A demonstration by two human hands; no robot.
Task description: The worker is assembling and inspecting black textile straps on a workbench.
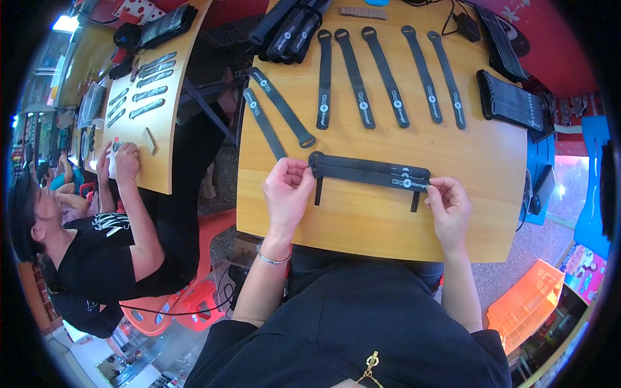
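Observation:
My left hand pinches the holed end of a small stack of black storage straps, and the fingers of my right hand close on its other end. The stack lies level, with the strap edges slightly fanned and pale printing near the right end. Below it, two narrow black strips stick out toward me, one near each end; their upper parts are hidden. Beyond my left hand lie two loose straps, slanted. Farther back, several more straps are spread in a row, holed ends away from me.
A heap of bundled black straps sits at the table's far left, and another dark bundle at the right edge. Cables and a black adapter lie at the back. On the left, a co-worker sits at another table.

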